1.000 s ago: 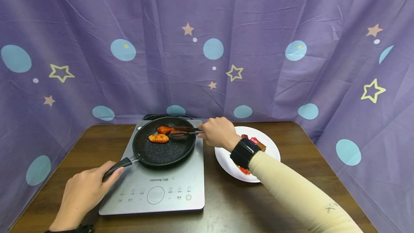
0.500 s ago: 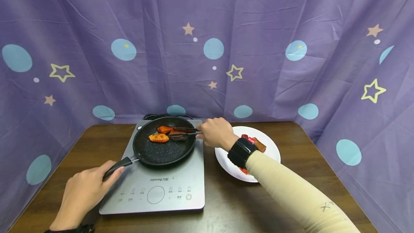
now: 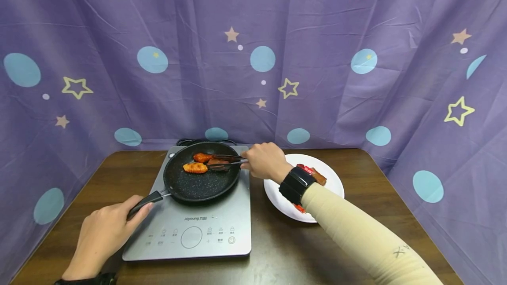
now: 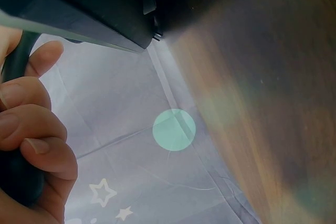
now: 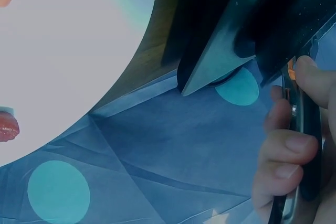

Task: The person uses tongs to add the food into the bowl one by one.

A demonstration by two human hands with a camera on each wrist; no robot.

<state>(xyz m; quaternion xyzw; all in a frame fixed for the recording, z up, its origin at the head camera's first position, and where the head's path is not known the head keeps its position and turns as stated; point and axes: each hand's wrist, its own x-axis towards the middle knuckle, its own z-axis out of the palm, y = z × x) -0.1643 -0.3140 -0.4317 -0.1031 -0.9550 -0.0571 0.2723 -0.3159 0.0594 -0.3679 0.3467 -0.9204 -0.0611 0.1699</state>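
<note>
- A star-patterned purple curtain [image 3: 253, 100] backs a brown wooden table [image 3: 285, 250], where a black frying pan [image 3: 194, 188] sits on a silver cooktop [image 3: 229, 208] toward the back left corner.
- Hands well apart: the left hand [image 3: 104, 232] grips the pan's handle [image 3: 142, 206]; the right hand [image 3: 265, 160] clasps black-headed tongs [image 3: 218, 167] over the pan's right side.
- A brown piece [image 3: 217, 161] lies between the tongs' heads; whether they pinch it is unclear. It looks light and flat, best taken across its middle.
- The pan appears stiff and heavier, its speckled surface probably slick; the handle is the natural hold.
- The left wrist view reveals fingertips [image 4: 37, 145] curled round the handle, hidden from the head view.
- Only the head view shows the pan's contents clearly.
</note>
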